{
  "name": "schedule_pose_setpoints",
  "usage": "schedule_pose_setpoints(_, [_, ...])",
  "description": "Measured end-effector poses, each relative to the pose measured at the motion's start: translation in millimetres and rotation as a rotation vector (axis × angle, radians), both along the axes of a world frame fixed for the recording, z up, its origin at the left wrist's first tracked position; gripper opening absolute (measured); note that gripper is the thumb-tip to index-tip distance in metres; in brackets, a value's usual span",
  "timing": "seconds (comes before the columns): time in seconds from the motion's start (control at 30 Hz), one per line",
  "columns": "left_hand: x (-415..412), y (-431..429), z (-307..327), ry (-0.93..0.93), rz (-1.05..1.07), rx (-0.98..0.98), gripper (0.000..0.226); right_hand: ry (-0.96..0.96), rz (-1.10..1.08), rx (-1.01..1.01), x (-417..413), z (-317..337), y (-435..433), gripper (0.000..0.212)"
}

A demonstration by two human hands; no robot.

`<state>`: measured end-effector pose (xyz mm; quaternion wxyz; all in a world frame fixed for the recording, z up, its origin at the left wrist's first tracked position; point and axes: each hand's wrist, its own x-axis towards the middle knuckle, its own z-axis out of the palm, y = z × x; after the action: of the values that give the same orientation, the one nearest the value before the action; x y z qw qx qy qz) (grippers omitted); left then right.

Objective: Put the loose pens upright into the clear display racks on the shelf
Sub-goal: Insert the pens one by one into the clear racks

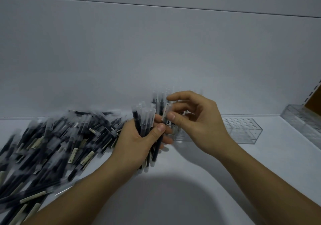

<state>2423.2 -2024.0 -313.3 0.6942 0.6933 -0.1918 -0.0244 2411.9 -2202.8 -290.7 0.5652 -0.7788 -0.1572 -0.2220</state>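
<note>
- Clutching a bundle of pens [144,120] upright in the left grip [137,143], fingers and thumb curling round the dark barrels, clear caps pointing up, just above the middle of the shelf [173,190].
- Pinching a single pen [166,111] near its clear top between thumb and forefinger of the right grip [196,122], touching or just beside the bundle; probably drawing it out for racking.
- Working right in front of the near clear rack [243,129], hiding its left end behind both hands; seeming to show a few pens standing upright there, with blur preventing any count.
- Showing only bare round holes along the rack's visible right end.
- Catching a second rack [298,120] at the far right edge, apparently holding nothing, though hard to tell through the clear plastic.
- Leaving a heap of loose pens [52,146] sprawling flat across the left of the shelf, well apart from the racks, against the plain grey back panel [156,50].
- Judging the job as barely begun: a handful racked at most, one bundle in hand, the great bulk waiting in the heap.
- Carrying beige labels [74,153] on many barrels; failing to read any print or brand, being too small and blurred.
</note>
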Motion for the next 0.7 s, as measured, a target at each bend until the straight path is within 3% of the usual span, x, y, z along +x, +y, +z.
schedule_pose_setpoints(0.17, [0.2,0.6,-5.7,0.01,0.025,-0.006,0.011,-0.011,-0.007,0.177,2.7,10.7,-12.9,0.027])
schedule_pose_setpoints(0.4, [1.5,2.2,-6.2,0.078,-0.001,-0.019,0.018,-0.09,-0.191,0.352,5.5,27.6,-41.0,0.021])
schedule_pose_setpoints(0.7, [2.7,4.2,-6.0,0.109,-0.055,-0.011,0.027,-0.232,-0.376,0.169,8.9,28.1,-59.8,0.019])
